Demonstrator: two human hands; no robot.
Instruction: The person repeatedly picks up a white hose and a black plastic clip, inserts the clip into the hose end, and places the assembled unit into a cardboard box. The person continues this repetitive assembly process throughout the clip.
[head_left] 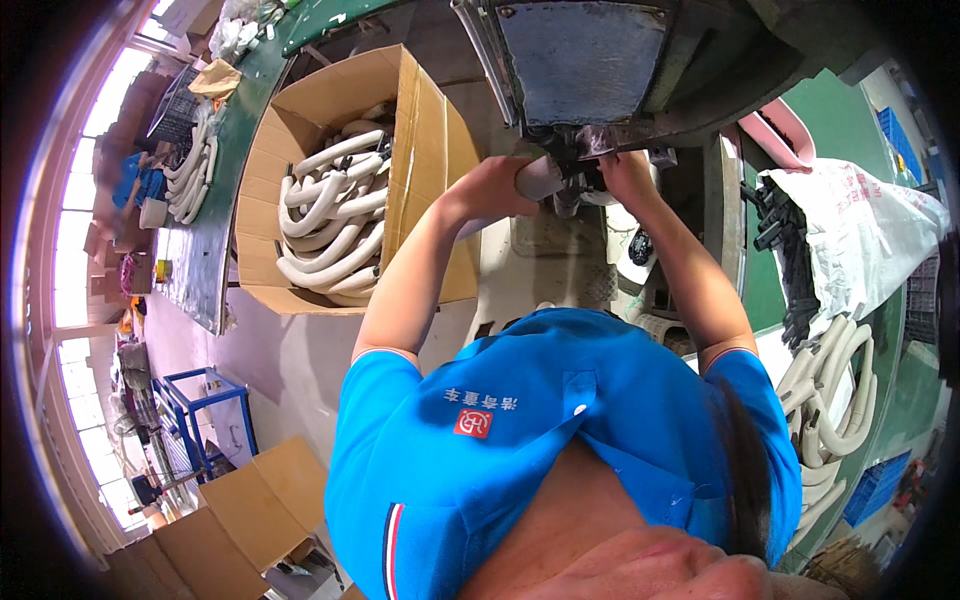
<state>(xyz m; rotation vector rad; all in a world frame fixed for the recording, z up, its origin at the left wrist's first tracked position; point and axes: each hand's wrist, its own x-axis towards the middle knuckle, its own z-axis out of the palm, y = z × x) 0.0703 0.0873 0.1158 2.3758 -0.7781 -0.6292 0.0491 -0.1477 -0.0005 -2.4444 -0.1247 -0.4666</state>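
Observation:
My left hand point(497, 190) is wrapped round a pale, foam-covered tube point(540, 178), whose near end points toward the machine. Beside it, my right hand point(628, 178) reaches in under the front of a dark metal machine point(585, 62). Its fingertips are partly hidden by the machine's lower edge, so whether they grip anything does not show. To the left of my left hand stands a large open cardboard box point(425, 150), piled with curved pale tubes point(335, 215) with black end pieces.
On the right, a green bench point(765, 280) carries a white plastic bag point(860, 225), black parts point(790, 245) and more curved tubes point(830, 390). Another green table point(225, 150) runs along the left with tubes on it. A blue metal frame point(205, 400) stands at the lower left.

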